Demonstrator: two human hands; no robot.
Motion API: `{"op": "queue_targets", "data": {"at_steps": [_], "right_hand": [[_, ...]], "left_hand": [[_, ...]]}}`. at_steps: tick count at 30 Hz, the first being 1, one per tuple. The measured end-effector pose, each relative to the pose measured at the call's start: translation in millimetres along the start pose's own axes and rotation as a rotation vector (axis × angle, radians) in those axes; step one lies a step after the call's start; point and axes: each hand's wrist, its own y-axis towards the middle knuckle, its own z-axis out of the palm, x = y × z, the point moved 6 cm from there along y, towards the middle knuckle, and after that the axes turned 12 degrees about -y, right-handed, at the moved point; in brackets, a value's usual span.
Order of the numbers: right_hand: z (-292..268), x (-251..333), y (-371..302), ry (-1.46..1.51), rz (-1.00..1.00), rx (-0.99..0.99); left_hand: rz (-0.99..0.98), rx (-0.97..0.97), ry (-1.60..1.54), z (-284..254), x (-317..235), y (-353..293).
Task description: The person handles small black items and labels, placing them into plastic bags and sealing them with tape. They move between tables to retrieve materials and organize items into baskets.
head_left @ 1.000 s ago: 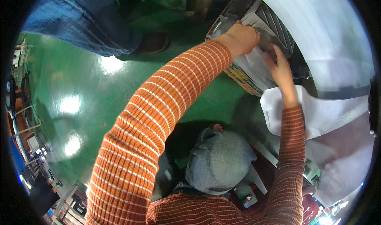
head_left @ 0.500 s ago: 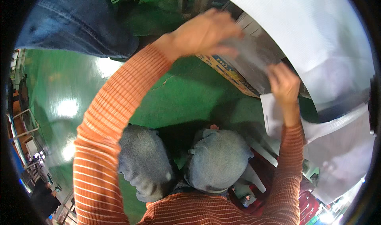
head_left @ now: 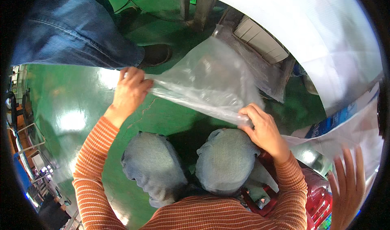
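Observation:
A clear plastic bag (head_left: 211, 73) is stretched between my two hands above the green floor, just beyond my knees. My left hand (head_left: 132, 88) is closed on its left corner. The near right corner is pinched between the thumb and fingers of my right hand (head_left: 262, 128), close to my right knee. The bag's near edge is pulled into a fairly straight line, while its far part spreads up and away, blurred by motion. Behind it lies more clear plastic (head_left: 270, 79), at the foot of white flat pieces (head_left: 260, 39).
A large white sheet (head_left: 325, 39) hangs across the right side. Another person's open hand (head_left: 348, 185) shows at lower right. Someone in blue jeans (head_left: 69, 27) stands at upper left, with a dark shoe (head_left: 156, 54). A red stool (head_left: 313, 193) is beside me.
Both hands have come nearer my knees, the left one also moving left, drawing the plastic bag out wide. Another person's hand has appeared at lower right.

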Motion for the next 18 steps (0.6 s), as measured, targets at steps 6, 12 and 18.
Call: {"op": "queue_targets", "data": {"at_steps": [6, 12, 18], "right_hand": [[-37, -106, 42, -0.055, 0.252, -0.267], [1, -194, 90, -0.234, 0.419, -0.131], [-75, -163, 83, 0.303, 0.427, -0.441]], "left_hand": [[-0.082, -0.082, -0.318, -79, 2, -27], [-0.281, 0.063, -0.857, -74, -24, -1], [-0.323, 0.42, -1.16, -29, -65, 38]]}}
